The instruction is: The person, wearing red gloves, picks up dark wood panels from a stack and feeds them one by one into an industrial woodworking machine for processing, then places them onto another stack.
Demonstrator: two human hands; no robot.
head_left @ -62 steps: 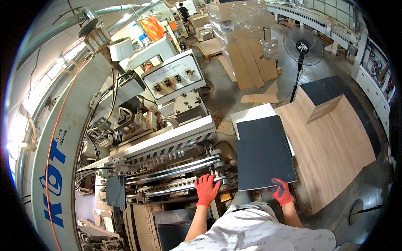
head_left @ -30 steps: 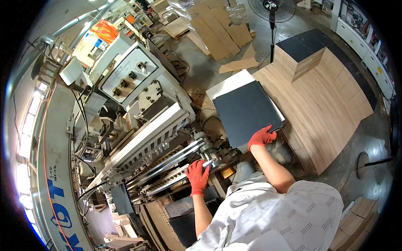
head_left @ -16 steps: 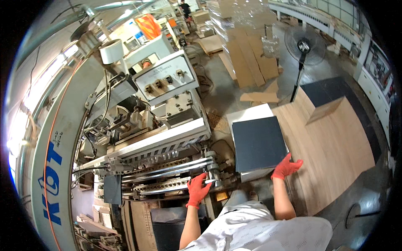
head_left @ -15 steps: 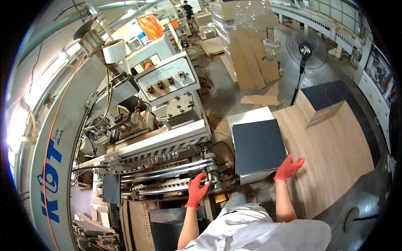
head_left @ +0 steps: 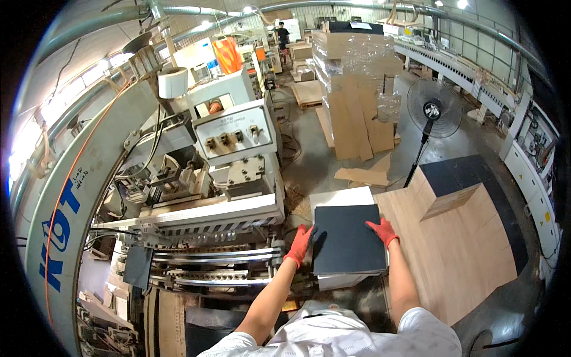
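Note:
A dark grey, nearly square panel [head_left: 349, 239] lies on a stack of boards, in front of me and slightly right. Both my hands wear red gloves. My left hand [head_left: 300, 245] is at the panel's left edge with fingers apart, and its shadow falls on the panel. At the opposite edge, my right hand [head_left: 384, 232] has thumb and fingers spread, the thumb tip over the panel's top face. Whether either hand presses on the panel cannot be made out. White boards [head_left: 342, 197] show beneath and behind it.
Left stands a large machine with metal rails [head_left: 220, 254] and a switch box [head_left: 235, 132]. A smaller dark panel [head_left: 138, 266] sits at the rails' left end. Wood-grain boards [head_left: 458, 250] lie right. Behind are a standing fan [head_left: 432, 110], wrapped cardboard [head_left: 357, 101] and a distant person [head_left: 282, 37].
My left hand has moved right, from the machine rails to the panel's left edge. My right hand has come in to its right edge. The view has shifted.

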